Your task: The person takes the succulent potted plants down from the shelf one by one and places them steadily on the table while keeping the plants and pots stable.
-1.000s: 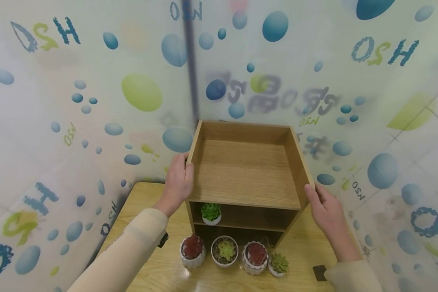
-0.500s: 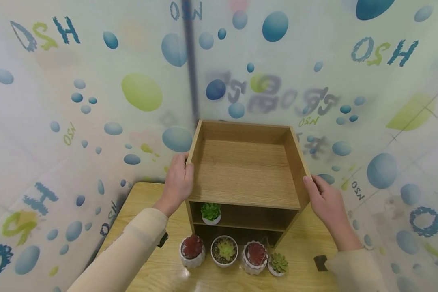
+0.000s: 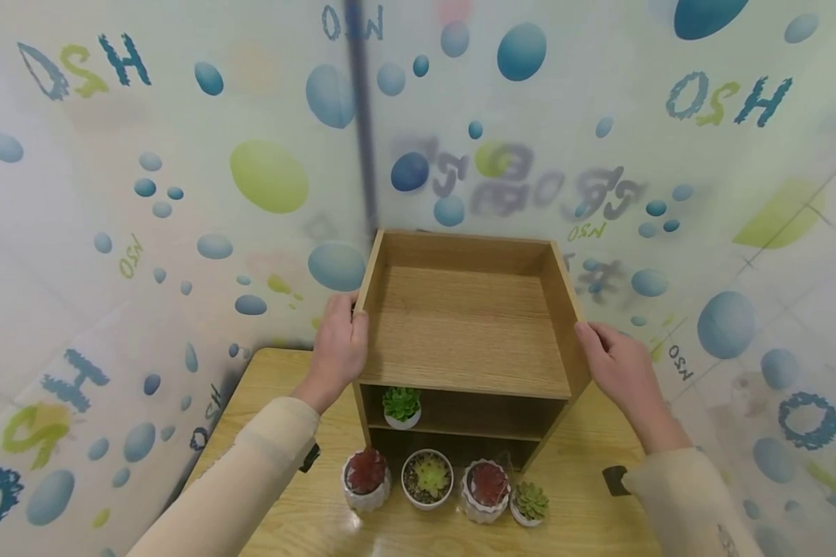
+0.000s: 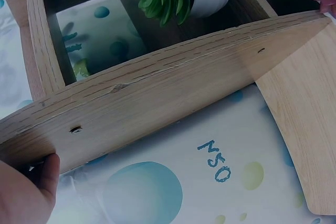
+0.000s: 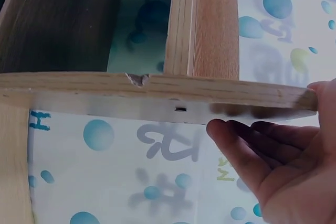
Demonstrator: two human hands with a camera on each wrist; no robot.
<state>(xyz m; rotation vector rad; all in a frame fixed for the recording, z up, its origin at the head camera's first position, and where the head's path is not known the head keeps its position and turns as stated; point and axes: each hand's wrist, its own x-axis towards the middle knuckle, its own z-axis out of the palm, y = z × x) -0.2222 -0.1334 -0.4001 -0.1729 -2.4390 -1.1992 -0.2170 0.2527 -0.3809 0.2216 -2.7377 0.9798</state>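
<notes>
A small wooden shelf (image 3: 470,325) stands on the table, with a tray-like top and compartments beneath. My left hand (image 3: 341,340) grips its left side panel; in the left wrist view that side panel (image 4: 157,98) shows with the thumb beside it. My right hand (image 3: 620,367) holds the right side panel near its upper front, thumb at the edge and fingers (image 5: 247,156) along the outer face. A green succulent in a white pot (image 3: 402,408) sits at the left of the compartment under the top.
Before the shelf, a row of potted succulents stands on the wooden table (image 3: 306,518): two red ones (image 3: 365,480) (image 3: 486,491), a yellow-green one (image 3: 428,480) and a small green one (image 3: 529,504). A wall covering with blue spots (image 3: 268,176) surrounds the table.
My right hand has slid up and back along the shelf's right panel. The left hand, the shelf and the potted plants keep their places.
</notes>
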